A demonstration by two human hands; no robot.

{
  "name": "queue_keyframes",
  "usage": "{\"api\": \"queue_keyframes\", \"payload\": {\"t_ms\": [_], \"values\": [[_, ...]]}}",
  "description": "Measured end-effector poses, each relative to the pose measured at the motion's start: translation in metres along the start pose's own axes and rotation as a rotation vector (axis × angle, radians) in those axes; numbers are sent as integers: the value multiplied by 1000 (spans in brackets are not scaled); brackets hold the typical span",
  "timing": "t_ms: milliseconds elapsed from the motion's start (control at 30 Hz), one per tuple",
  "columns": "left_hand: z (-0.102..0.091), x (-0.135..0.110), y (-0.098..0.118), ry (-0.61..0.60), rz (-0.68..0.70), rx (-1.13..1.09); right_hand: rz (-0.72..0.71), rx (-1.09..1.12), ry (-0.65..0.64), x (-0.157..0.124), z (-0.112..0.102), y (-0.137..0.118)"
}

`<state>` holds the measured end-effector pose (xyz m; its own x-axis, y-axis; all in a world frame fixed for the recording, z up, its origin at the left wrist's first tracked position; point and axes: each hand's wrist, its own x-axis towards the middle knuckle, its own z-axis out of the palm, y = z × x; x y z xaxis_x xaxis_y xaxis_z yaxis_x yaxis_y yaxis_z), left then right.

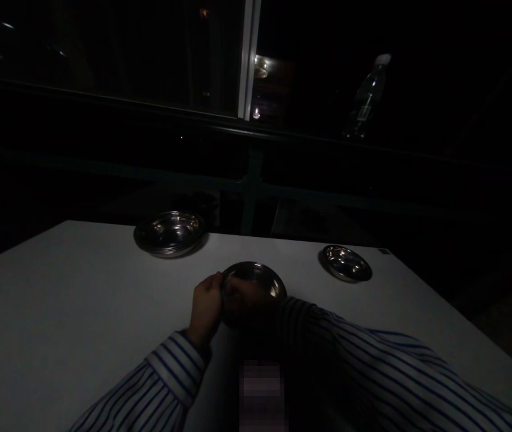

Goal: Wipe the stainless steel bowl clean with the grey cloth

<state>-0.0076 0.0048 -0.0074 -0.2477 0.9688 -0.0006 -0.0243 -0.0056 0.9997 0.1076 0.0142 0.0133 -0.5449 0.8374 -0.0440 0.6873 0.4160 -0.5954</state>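
At the near middle of the white worktop (116,300), close to the person, a metal bowl (260,273) sits between both hands, within easy reach of each. The left hand (207,305) pinches its left rim, seemingly to steady it from the side while leaving the opening free. The right hand (249,297) reaches across into the bowl with its fingers curled; shadow covers it, so I cannot tell whether it grips anything. At the far left, a stack of bowls (168,237) sits nested, which probably saves room, and a single bowl (348,264) sits apart at the far right, leaving space around the forearms. A plastic bottle (368,99) stands beyond the worktop, well away from both hands.
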Motion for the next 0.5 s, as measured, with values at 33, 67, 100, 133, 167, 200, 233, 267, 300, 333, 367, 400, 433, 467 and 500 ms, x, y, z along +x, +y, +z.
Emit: {"api": "queue_keyframes", "payload": {"t_ms": [33,67,100,133,167,200,233,267,300,333,367,400,433,467,500], "values": [[0,-1,1,2,3,0,6,7,34,-1,0,-3],[0,-2,3,6,3,5,10,12,71,-2,0,-6],[0,-3,4,9,-2,9,15,14,108,-1,-1,-7],[1,-4,5,7,-9,14,24,10,143,0,-3,-8],[1,-5,6,1,-16,19,38,2,180,3,-5,-8],[1,-5,6,-3,-20,21,62,-10,219,6,-7,-7],[1,-6,7,-9,-21,20,92,-25,258,8,-9,-6],[1,-6,7,-13,-19,15,124,-41,292,11,-11,-6],[0,-6,6,-18,-18,12,153,-56,318,12,-12,-6],[0,-6,6,-22,-22,10,169,-69,328,12,-12,-6],[0,-5,6,-18,-27,5,168,-79,319,12,-12,-8],[0,-5,6,-7,-32,-1,151,-88,294,10,-10,-10],[0,-5,6,6,-36,-9,122,-98,259,9,-9,-12],[0,-4,6,22,-36,-16,88,-111,220,7,-7,-15],[0,-4,6,35,-31,-18,55,-128,185,5,-5,-18]]}}
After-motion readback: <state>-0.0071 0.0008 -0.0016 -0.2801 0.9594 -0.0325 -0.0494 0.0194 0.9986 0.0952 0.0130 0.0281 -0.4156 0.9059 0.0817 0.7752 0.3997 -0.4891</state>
